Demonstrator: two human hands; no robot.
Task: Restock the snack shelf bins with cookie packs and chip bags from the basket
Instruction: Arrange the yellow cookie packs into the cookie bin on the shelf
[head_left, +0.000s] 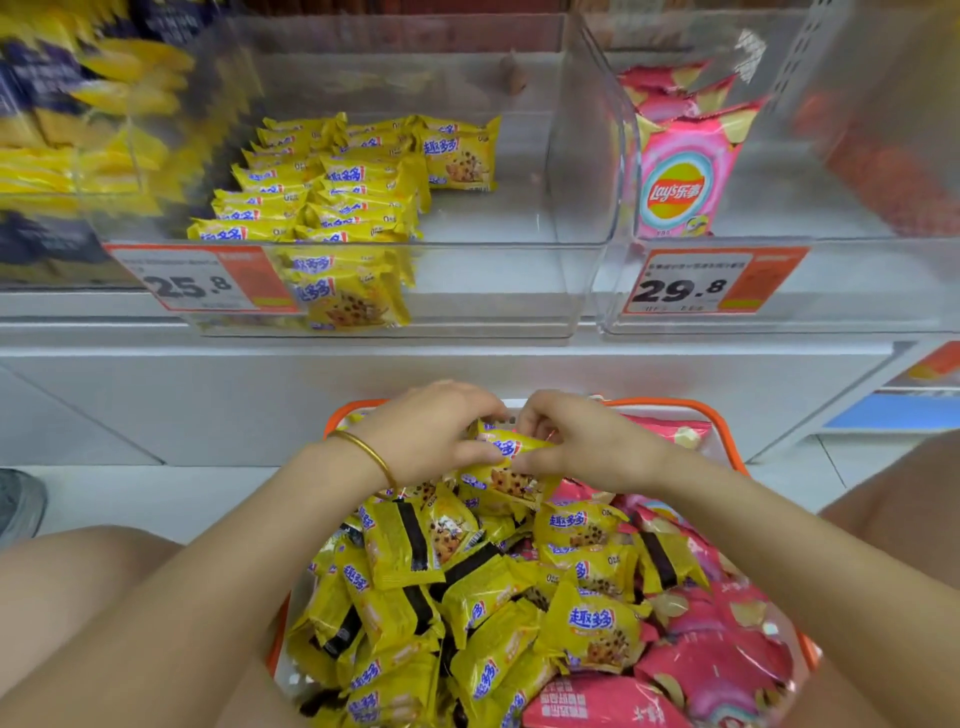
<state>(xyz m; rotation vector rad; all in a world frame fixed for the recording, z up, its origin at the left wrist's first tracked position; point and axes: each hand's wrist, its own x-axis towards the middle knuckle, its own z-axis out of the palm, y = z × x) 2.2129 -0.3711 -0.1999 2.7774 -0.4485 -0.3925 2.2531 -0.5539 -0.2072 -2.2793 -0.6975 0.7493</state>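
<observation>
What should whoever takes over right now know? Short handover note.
Left hand and right hand: both grip the held cookie packs just above the basket.
Cookie bin: packed rows on its left, right part bare.
Chip bin: a few shelved chip bags at its left side.
Left to do: the basket holds many loose cookie packs and pink basket chip bags; place the held packs, then the rest.

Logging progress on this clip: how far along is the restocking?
Done: yellow cookie rows fill half the 25.8 bin; a few Lay's bags stand in the 29.8 bin. In hand: left hand and right hand grip a cookie pack over the basket. Left: heaped cookie packs and pink chip bags inside it.
</observation>
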